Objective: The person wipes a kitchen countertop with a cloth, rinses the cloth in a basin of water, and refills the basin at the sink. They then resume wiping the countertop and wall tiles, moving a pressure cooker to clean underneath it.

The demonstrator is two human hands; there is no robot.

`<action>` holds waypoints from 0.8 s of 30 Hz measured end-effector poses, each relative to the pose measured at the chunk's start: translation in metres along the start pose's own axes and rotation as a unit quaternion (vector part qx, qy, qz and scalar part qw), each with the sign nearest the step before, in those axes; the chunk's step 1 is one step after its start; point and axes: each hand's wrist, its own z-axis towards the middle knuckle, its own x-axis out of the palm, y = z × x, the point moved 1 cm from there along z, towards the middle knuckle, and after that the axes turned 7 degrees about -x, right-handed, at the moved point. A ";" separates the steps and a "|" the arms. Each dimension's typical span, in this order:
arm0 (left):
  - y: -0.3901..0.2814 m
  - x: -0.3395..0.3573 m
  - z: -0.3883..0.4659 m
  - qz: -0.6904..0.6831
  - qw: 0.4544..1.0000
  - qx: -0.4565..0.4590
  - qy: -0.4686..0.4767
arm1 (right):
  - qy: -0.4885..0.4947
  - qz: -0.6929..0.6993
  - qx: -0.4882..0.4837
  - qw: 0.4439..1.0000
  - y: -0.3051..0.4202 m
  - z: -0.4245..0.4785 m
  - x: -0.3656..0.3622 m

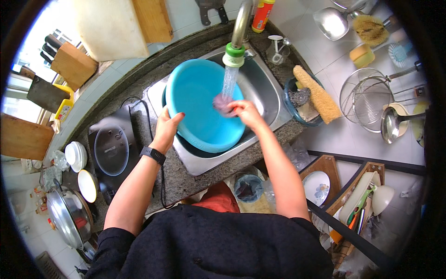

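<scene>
A blue plastic basin (198,94) rests tilted over the steel sink (263,78). My left hand (167,127) grips its near-left rim, thumb on the inside. In my right hand (245,113) is a blurred pinkish-purple scrubber (224,104), held inside the basin with something red at my fingers; its exact kind is unclear. Water runs from the faucet (241,26), through a green and white spray nozzle (233,55), onto the scrubber.
A glass bowl (289,104) holding a loofah (315,94) and a steel-wool pad (300,97) stands right of the sink. An induction cooktop (111,150) with a black cord lies left. Strainers (366,99) and a ladle (390,122) hang on the right wall.
</scene>
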 end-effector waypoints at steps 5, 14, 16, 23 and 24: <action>0.003 -0.002 -0.007 0.010 0.998 -0.059 0.013 | -0.065 -0.291 0.010 0.954 -0.018 -0.017 0.008; 0.034 -0.036 -0.024 0.101 0.976 -0.190 -0.022 | -0.057 -0.353 0.248 0.900 -0.028 -0.017 0.001; 0.031 -0.038 -0.033 0.108 0.976 -0.191 -0.002 | -0.074 -0.358 0.241 0.899 -0.032 -0.016 -0.005; 0.036 -0.098 -0.130 0.089 0.991 -0.091 -0.025 | -0.083 -0.380 0.141 0.910 -0.035 -0.009 0.003; 0.032 -0.109 -0.149 0.087 0.993 -0.084 -0.014 | -0.119 -0.463 0.012 0.878 -0.069 -0.008 -0.015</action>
